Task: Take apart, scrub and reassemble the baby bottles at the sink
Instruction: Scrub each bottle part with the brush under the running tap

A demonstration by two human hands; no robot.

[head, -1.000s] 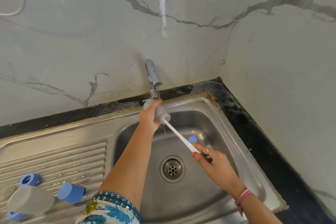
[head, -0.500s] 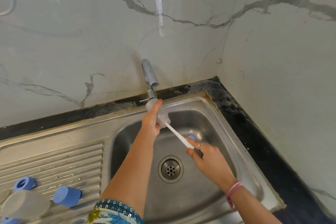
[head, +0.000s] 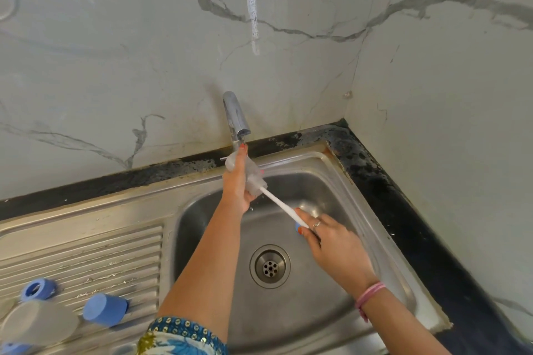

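The left hand (head: 237, 181) is gripping a cloudy, translucent bottle (head: 253, 174) under the chrome tap (head: 236, 117), above the steel sink (head: 340, 170), while the right hand's (head: 331, 245) fingers are pinching the thin white brush handle (head: 281, 204) running into it (bristles hidden inside). On the ribbed draining surface (head: 86, 256) blue plastic caps (head: 105, 310) and another pale bottle (head: 37, 323) are lying blurred, partly cut off.

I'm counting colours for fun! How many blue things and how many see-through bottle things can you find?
Blue: 4 (ring, cap, piece at the bottom left corner, piece in the sink)
Clear: 2 (bottle held under the tap, bottle on the drainboard)
Total: 6
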